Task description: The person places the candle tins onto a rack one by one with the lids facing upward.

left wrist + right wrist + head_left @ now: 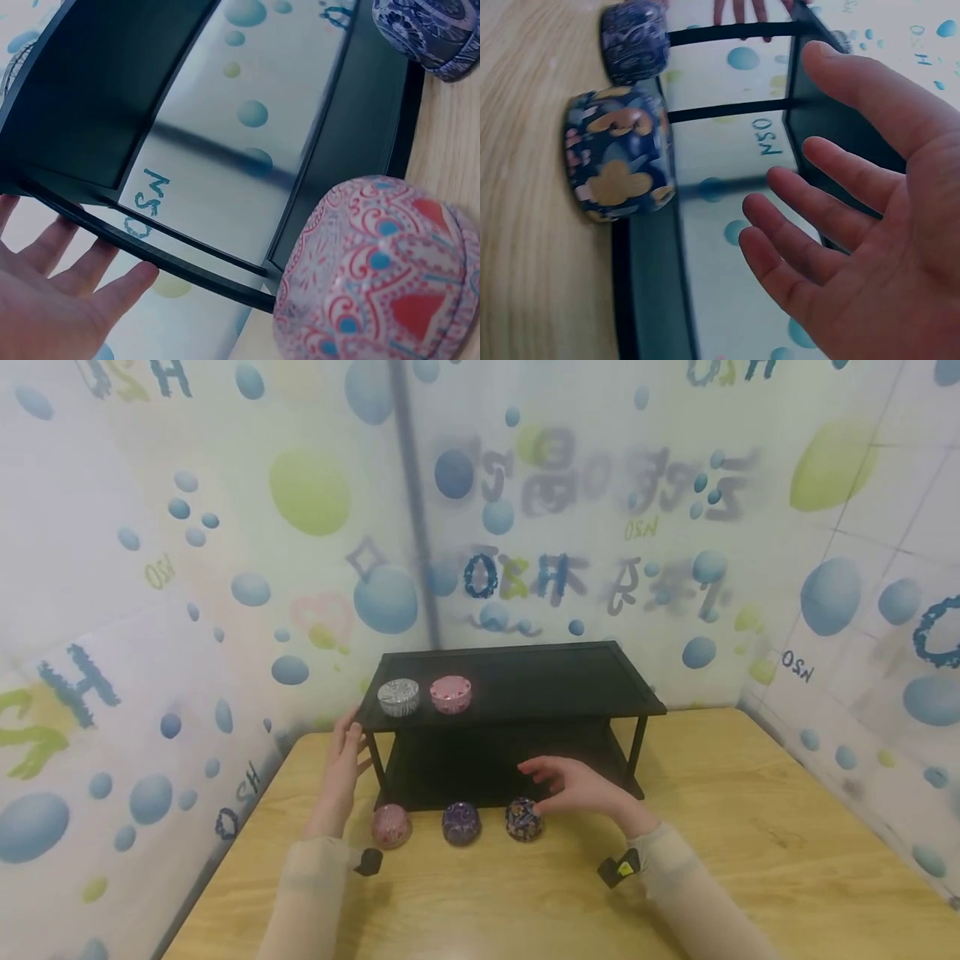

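Observation:
A black two-tier shelf (517,681) stands on the wooden table. My left hand (345,768) is at its front left corner, fingers extended against the side beside the post (187,274). My right hand (577,789) hovers near the navy floral tin (523,820), fingers spread and palm bare in the right wrist view. That tin stands in front of the shelf, in a row with a purple patterned tin (461,823) and a pink-and-red patterned tin (391,826). On the top tier sit a silver-grey patterned tin (399,697) and a pink tin (451,694).
The wooden table (525,902) reaches out to both sides of the shelf. Behind it hangs a pale curtain (570,527) printed with blue and green bubbles, which also encloses the sides. A dark wrist camera (619,868) sits on my right sleeve.

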`<state>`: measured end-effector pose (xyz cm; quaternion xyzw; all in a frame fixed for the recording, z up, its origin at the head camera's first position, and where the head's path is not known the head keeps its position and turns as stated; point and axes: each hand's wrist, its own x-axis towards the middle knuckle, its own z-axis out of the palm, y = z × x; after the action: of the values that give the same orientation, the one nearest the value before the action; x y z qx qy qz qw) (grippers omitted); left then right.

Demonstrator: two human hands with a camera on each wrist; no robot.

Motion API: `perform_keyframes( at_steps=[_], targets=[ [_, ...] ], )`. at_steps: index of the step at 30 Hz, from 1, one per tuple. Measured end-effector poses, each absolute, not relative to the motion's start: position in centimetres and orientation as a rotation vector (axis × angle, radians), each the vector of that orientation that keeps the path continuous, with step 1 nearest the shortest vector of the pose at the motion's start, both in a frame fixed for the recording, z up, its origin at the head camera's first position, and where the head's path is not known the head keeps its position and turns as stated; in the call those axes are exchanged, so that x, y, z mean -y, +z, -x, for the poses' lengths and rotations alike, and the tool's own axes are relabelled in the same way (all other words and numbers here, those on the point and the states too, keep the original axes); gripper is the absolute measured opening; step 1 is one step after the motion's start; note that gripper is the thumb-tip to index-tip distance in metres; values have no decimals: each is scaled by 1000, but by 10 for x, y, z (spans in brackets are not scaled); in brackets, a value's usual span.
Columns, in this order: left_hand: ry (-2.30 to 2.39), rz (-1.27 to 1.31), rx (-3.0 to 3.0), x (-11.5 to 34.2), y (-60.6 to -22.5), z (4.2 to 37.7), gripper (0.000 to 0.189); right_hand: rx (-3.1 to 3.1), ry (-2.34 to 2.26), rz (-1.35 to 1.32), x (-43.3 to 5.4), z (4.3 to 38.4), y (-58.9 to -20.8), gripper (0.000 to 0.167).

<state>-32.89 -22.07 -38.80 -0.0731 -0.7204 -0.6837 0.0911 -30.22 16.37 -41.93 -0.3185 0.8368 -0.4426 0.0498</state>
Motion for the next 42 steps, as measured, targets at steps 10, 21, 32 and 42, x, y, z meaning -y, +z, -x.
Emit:
perform_keyframes(
  at_steps=[10, 21, 32, 42],
  targets=[
    [-2019, 207, 2127, 222, -389, 326, 53, -2523, -1339, 943, -158, 306, -438, 67],
    [-1968, 240, 2128, 225, -397, 334, 56, -2469, -1355, 905, -153, 307, -448, 69],
    [-1973, 223, 2108, 219, -400, 337, 55, -2498, -1266, 877, -153, 311, -462, 70],
    [-1978, 216, 2105, 218, -403, 337, 56, -2514, -1222, 875, -151, 312, -472, 74]
  ],
)
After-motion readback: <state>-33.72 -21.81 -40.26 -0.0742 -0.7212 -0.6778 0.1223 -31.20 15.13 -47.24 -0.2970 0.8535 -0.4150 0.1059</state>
